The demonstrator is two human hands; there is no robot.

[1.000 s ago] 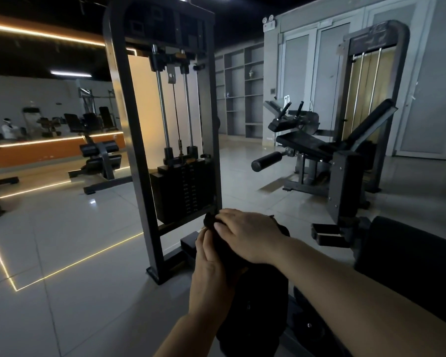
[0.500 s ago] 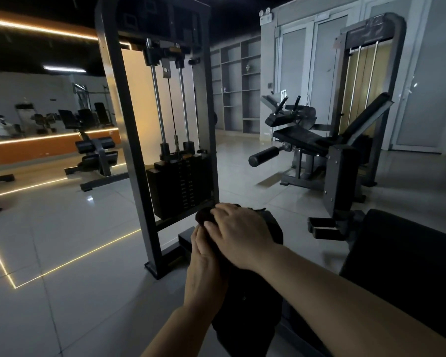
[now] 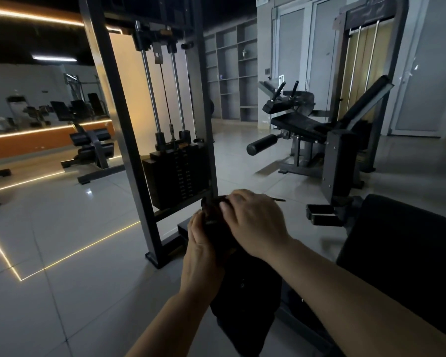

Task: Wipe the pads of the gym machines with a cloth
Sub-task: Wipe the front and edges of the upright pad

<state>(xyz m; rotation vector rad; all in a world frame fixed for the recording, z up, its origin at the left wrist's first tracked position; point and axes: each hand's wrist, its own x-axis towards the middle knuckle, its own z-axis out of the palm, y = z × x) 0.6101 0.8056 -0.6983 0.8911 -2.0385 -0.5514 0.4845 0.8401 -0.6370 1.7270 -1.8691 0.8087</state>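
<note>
Both hands meet low in the middle of the view over a dark, crumpled cloth: the left hand cups it from the left side with fingers curled against the fabric, and the right hand lies over its top, fingers bent down onto it. The cloth covers the top of a narrow black upright pad that stands near the foot of the grey steel weight-stack frame. A wide black padded seat sits near right.
</note>
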